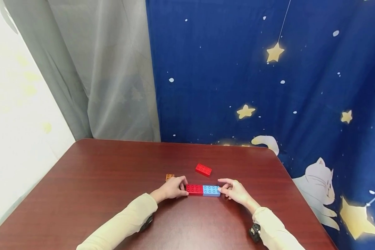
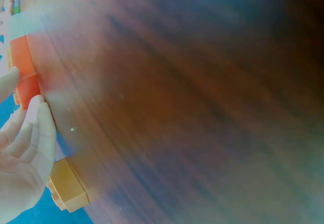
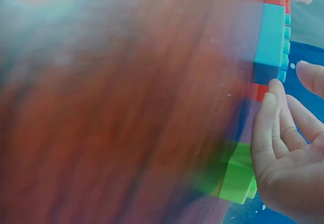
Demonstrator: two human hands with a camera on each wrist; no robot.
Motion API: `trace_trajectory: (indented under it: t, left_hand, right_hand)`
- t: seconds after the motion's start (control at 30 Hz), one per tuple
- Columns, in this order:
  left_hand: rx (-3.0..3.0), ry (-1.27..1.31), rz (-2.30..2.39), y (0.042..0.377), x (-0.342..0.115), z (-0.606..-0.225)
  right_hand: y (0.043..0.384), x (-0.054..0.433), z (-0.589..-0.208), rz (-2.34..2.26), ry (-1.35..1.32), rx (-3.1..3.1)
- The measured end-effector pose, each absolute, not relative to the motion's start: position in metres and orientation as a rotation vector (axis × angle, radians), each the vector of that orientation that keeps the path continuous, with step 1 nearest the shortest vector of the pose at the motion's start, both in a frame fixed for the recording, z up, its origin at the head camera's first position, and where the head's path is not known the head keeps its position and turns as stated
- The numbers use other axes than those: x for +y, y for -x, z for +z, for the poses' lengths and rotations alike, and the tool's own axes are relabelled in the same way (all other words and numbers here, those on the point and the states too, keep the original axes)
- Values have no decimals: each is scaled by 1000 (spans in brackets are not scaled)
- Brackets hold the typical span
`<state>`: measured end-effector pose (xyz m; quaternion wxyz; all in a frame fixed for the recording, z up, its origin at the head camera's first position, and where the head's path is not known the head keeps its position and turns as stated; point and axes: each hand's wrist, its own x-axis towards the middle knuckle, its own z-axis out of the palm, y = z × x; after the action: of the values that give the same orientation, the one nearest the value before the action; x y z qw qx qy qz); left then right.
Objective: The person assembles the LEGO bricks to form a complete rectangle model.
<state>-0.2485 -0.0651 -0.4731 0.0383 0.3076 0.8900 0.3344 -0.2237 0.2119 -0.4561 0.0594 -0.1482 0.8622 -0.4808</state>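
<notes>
A red toy building brick (image 1: 194, 189) and a light blue one (image 1: 211, 190) lie end to end on the table, studs up. My left hand (image 1: 174, 187) grips the free left end of the red brick, thumb at its front corner and fingers by the far corner. In the left wrist view the fingertips (image 2: 38, 100) sit right at that brick's end. At the opposite end, my right hand (image 1: 235, 191) touches the blue brick with a fingertip. The right wrist view shows another digit (image 3: 310, 75) held apart from the blue brick (image 3: 271, 34).
Behind the row lies another red brick (image 1: 203, 169). A small orange brick (image 1: 169, 177) lies beyond my left hand, and a green brick (image 3: 237, 178) is near my right. The brown table (image 1: 112, 163) ends at grey and blue curtains (image 1: 206, 86).
</notes>
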Motion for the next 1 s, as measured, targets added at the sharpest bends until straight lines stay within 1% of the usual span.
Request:
trace_trajectory:
  t: [0.17, 0.5, 1.0]
  left_hand:
    - [2732, -932, 1023, 248, -65, -475]
    - [2741, -938, 1020, 248, -65, -472]
    - [2743, -930, 1012, 246, -65, -470]
  right_hand:
    - [240, 215, -469, -1472, 379, 2705]
    - [260, 210, -468, -1437, 324, 2775]
    - [281, 202, -462, -1396, 279, 2771]
